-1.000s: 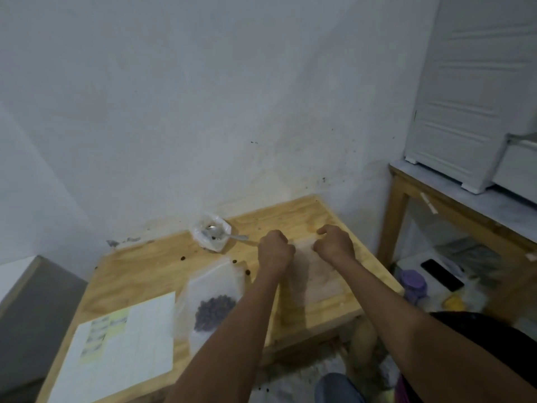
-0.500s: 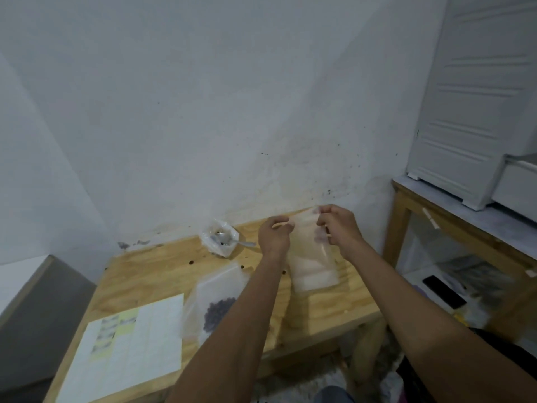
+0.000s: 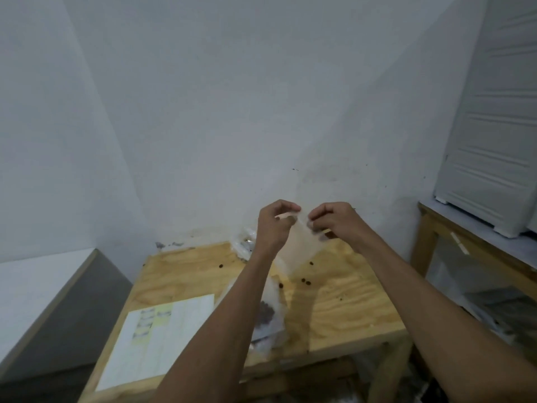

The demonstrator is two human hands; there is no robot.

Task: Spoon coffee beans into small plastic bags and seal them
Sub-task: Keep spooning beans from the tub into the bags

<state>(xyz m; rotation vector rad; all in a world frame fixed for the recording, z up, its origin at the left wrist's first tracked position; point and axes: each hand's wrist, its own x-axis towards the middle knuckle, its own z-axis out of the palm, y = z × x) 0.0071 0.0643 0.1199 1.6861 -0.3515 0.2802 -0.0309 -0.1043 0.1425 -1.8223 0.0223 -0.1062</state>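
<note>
A light plywood table (image 3: 345,303) stands against a white wall, carrying a white sheet of labels (image 3: 162,341) at its near left corner and, just right of it, a clear bag of coffee beans (image 3: 268,315) partly hidden behind the left forearm. Above the tabletop a person holds up a small plastic bag (image 3: 299,245), apparently empty, by its top edge, the left hand (image 3: 274,225) and right hand (image 3: 334,222) each pinching a corner between curled fingers and thumb. Loose beans (image 3: 305,282) lie scattered on the wood below the bag.
</note>
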